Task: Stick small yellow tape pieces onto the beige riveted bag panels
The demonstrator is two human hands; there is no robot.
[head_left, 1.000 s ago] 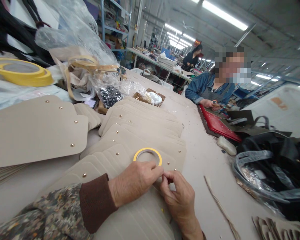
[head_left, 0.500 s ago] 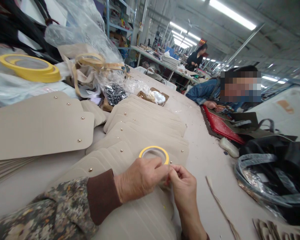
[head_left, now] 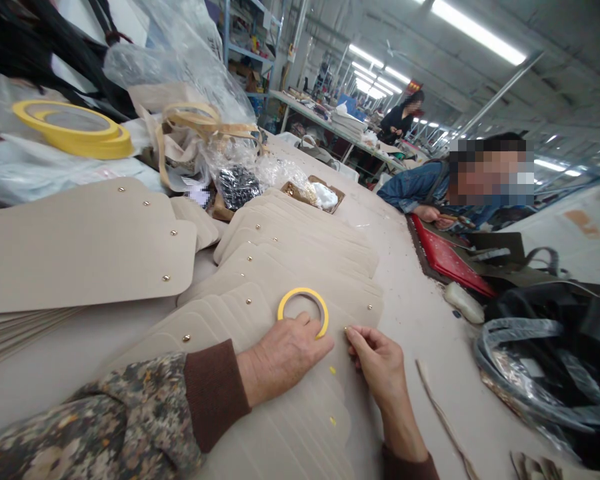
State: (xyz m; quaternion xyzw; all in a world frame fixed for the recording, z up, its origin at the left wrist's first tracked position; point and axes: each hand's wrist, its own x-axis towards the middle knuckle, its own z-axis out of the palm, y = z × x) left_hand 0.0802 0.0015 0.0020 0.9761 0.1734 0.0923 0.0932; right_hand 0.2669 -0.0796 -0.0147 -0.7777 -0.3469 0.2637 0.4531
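Note:
My left hand lies on a fanned row of beige leather panels with small brass studs, its fingers curled against the near edge of a small yellow tape roll. Just to its right, my right hand rests on the same panels, thumb and forefinger pinched together at a brass stud near the panel edge. Whether anything is between those fingertips is too small to see. Small yellow tape bits stick to the panel between my hands.
A stack of larger beige panels lies at left, with big yellow tape rolls and plastic bags behind. A masked person in denim works over a red mat across the table. Black bags crowd the right.
My hands, pinched together a moment ago, have come apart. The left settled flat beside the tape roll and the right moved out to the panel's edge.

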